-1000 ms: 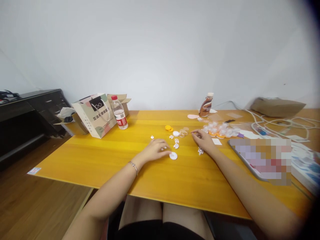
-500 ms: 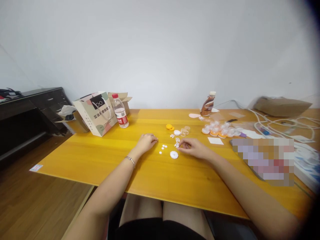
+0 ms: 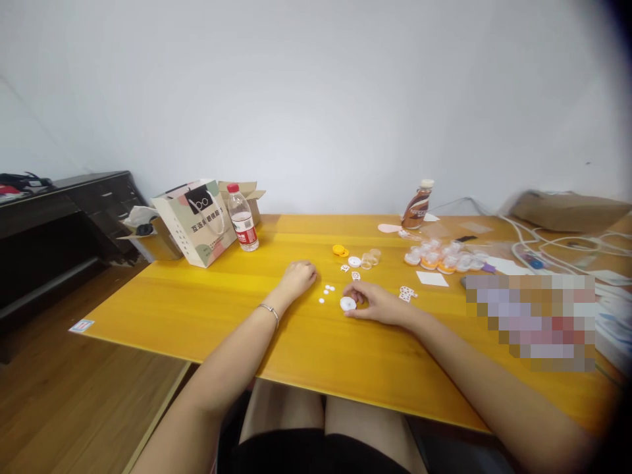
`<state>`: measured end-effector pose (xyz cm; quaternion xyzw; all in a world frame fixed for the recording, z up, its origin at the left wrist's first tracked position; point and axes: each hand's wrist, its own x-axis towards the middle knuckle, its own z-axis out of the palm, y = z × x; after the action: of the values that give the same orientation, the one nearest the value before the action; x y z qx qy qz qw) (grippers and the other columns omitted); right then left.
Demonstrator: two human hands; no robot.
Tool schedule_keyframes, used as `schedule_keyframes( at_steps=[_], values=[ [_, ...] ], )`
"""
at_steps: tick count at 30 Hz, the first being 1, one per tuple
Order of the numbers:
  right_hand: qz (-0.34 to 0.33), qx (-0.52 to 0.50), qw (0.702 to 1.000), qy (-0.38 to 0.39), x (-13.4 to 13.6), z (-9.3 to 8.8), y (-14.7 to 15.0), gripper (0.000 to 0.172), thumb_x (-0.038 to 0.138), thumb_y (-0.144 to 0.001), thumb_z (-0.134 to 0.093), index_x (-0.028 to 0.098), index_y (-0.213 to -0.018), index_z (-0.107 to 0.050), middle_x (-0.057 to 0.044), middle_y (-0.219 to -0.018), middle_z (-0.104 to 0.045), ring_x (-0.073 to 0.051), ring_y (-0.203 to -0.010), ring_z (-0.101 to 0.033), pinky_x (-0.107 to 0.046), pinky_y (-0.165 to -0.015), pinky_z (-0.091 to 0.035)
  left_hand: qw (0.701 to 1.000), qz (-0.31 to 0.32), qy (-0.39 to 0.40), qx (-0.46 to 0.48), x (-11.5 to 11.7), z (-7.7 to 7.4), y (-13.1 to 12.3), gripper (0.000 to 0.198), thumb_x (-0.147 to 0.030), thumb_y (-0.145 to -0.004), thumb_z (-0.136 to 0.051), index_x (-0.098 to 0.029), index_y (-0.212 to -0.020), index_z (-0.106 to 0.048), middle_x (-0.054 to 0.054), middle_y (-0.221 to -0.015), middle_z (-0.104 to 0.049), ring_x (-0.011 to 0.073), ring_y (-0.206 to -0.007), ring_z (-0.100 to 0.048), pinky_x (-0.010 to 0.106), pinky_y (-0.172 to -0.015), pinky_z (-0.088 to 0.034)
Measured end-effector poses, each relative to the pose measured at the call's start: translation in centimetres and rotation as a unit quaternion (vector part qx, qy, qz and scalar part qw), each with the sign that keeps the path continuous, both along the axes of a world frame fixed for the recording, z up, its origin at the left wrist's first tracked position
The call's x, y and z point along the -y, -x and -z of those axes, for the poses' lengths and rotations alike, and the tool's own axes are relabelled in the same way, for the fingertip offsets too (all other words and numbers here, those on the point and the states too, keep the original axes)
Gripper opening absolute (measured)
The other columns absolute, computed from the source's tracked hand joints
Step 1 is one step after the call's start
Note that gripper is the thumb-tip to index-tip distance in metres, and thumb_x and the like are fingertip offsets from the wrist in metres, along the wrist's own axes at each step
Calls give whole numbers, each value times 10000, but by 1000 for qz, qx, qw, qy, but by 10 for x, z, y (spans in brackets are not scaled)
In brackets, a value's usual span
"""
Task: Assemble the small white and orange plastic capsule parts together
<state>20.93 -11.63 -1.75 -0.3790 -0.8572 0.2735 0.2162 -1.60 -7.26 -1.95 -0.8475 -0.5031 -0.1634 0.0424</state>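
My right hand [image 3: 372, 303] has its thumb and fingers around the edge of a round white plastic disc [image 3: 348, 303] with a raised centre. My left hand [image 3: 299, 278] rests on the table with its fingers curled under, so whatever they may hold is hidden. Between the hands lie several small white dots [image 3: 326, 289]. Just beyond the right fingers is a white cut-out piece [image 3: 356, 276], and another small one [image 3: 344, 268] lies past it. More white cut-out pieces [image 3: 406, 293] sit behind the right wrist.
Farther back are yellow round parts [image 3: 340, 251], a white ring [image 3: 354, 261] and clear rings [image 3: 370, 259]. A cluster of clear-topped containers [image 3: 444, 257], a brown bottle [image 3: 417, 205] and cables [image 3: 518, 240] stand right. At left are a paper bag [image 3: 197, 224] and a water bottle [image 3: 243, 220].
The white cut-out pieces that were at my right fingertips now lie farther right on the table. My right hand has closed on the white disc. The left hand's fingers are curled in more.
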Motion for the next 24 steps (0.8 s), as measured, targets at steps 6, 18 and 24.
schedule_keyframes(
  at_steps=[6,18,24],
  values=[
    [26,-26,999,7,-3,7,5,251,382,-682,-594,182,-826,-547,7,-699,-515,-123,-627,-464,-248,-577,-380,990,110,27,80,19,-4,-10,172,-248,-796,-479,-150,-786,-621,36,-769,-625,118,-722,-560,223,-709,-412],
    [29,-49,998,-3,-7,12,7,227,374,-689,-582,172,-791,-563,10,-662,-516,-115,-600,-459,-243,-571,-386,980,158,-4,124,40,5,-34,200,-313,-818,-464,-173,-799,-606,31,-765,-614,133,-746,-550,259,-731,-390],
    [31,-58,998,8,-8,14,7,247,398,-678,-595,174,-776,-566,17,-644,-508,-112,-589,-458,-239,-559,-387,981,167,18,101,37,8,-34,198,-322,-817,-473,-175,-785,-602,25,-746,-608,129,-724,-549,258,-720,-383]
  ],
)
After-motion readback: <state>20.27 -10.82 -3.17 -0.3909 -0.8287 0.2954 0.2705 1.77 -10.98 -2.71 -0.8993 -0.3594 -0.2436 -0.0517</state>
